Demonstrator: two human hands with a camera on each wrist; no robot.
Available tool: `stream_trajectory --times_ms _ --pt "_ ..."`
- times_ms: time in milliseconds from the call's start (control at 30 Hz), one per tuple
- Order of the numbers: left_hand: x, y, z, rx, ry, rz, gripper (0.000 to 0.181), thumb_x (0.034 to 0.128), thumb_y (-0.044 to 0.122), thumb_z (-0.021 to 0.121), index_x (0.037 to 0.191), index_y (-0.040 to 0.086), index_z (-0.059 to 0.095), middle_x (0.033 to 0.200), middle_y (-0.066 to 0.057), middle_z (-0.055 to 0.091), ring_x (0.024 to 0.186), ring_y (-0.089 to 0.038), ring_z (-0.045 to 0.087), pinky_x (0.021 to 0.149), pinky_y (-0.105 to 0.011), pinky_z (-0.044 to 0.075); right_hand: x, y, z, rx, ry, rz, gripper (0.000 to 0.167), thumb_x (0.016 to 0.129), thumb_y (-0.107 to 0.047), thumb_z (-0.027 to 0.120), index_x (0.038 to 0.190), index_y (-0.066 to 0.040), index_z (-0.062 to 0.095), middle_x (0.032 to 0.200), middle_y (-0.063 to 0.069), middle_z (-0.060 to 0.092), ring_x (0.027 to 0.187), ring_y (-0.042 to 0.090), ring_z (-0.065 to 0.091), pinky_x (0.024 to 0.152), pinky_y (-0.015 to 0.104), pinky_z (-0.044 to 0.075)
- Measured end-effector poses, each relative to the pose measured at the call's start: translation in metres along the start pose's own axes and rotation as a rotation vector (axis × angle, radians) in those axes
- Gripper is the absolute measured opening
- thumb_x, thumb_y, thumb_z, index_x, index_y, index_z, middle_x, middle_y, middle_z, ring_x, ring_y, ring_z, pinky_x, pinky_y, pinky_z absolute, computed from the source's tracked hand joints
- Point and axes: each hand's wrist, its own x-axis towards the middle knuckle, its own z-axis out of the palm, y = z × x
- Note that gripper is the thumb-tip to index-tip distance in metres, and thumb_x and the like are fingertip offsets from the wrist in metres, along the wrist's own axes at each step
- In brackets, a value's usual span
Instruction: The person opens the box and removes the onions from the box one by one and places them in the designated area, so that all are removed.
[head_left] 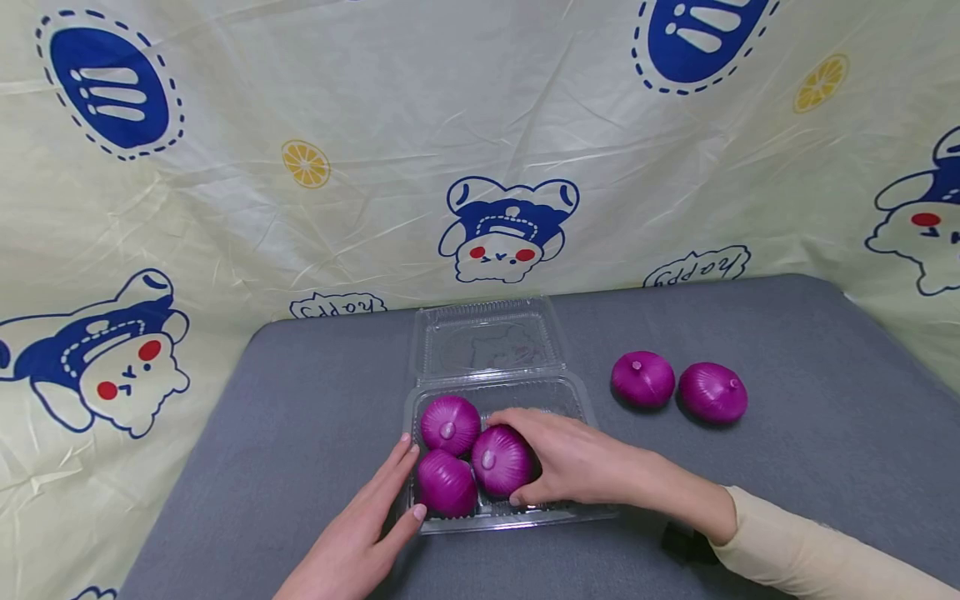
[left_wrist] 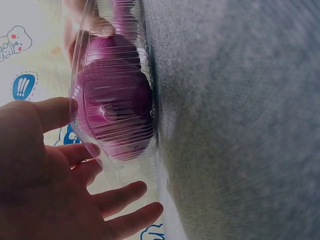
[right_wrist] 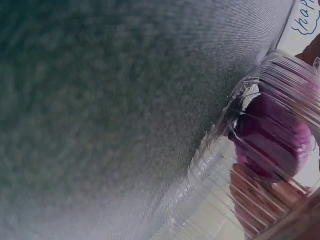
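Observation:
A clear plastic clamshell box [head_left: 525, 524] lies with its lid [head_left: 442, 346] folded back. Inside its left half sit two purple onions, one at the rear [head_left: 450, 423] and one at the front [head_left: 447, 485]. Beside them, a third purple onion [head_left: 498, 463] is in the grip of my right hand [head_left: 570, 458], thumb at the front and fingers behind. My left hand [head_left: 363, 533], fingers extended, touches the box's left rim. Through the ribbed wall, the left wrist view shows purple onions [left_wrist: 117, 95]; the right wrist view shows the held onion [right_wrist: 272, 137].
Two more purple onions, a nearer-left one [head_left: 642, 380] and a right one [head_left: 712, 392], lie on the grey tabletop [head_left: 322, 400] right of the box. A printed cream sheet [head_left: 375, 92] hangs behind the table. Under the right forearm is a dark object [head_left: 686, 543].

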Motion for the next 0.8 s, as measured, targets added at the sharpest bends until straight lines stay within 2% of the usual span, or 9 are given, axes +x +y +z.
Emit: stream_trajectory --times_ms 100,300,467,667,800 --pt "0.0 0.0 0.0 0.007 0.011 0.011 0.065 0.0993 0.048 0.053 0.154 0.019 0.035 0.161 0.007 0.021 0.145 -0.018 0.025 0.111 -0.051 0.031 -0.001 0.001 -0.002 0.031 0.033 -0.004 0.077 0.074 -0.034 0.087 0.14 -0.022 0.048 0.128 -0.007 0.053 0.113 0.009 0.05 0.084 0.033 0.053" --pt "0.001 0.001 0.0 0.01 0.007 -0.009 0.067 0.0984 0.05 0.053 0.154 0.018 0.035 0.161 0.008 0.02 0.145 -0.017 0.025 0.111 -0.051 0.03 -0.002 0.003 -0.005 0.032 0.109 -0.047 0.074 0.072 -0.033 0.088 0.136 -0.028 0.05 0.128 -0.013 0.052 0.112 0.006 0.048 0.084 0.032 0.052" --pt "0.001 0.0 0.001 0.01 0.004 -0.013 0.068 0.0984 0.051 0.053 0.154 0.018 0.035 0.161 0.009 0.019 0.145 -0.017 0.025 0.111 -0.051 0.031 -0.004 0.003 -0.006 0.027 0.161 -0.087 0.074 0.07 -0.036 0.089 0.134 -0.027 0.053 0.13 -0.016 0.052 0.114 0.005 0.049 0.085 0.031 0.052" --pt "0.0 0.0 0.0 0.0 -0.009 -0.018 0.068 0.0984 0.05 0.054 0.154 0.017 0.034 0.161 0.01 0.018 0.145 -0.016 0.024 0.111 -0.051 0.03 -0.011 0.0 -0.009 0.126 0.193 -0.046 0.074 0.068 -0.033 0.091 0.132 -0.028 0.053 0.127 -0.016 0.046 0.103 0.007 0.056 0.076 0.023 0.054" --pt "-0.001 -0.001 0.0 0.001 -0.001 -0.007 0.067 0.0986 0.048 0.054 0.154 0.016 0.035 0.161 0.009 0.019 0.145 -0.016 0.024 0.111 -0.051 0.03 -0.015 0.001 -0.013 0.174 0.231 -0.041 0.074 0.066 -0.031 0.091 0.13 -0.035 0.053 0.124 -0.016 0.044 0.102 0.01 0.055 0.074 0.022 0.054"
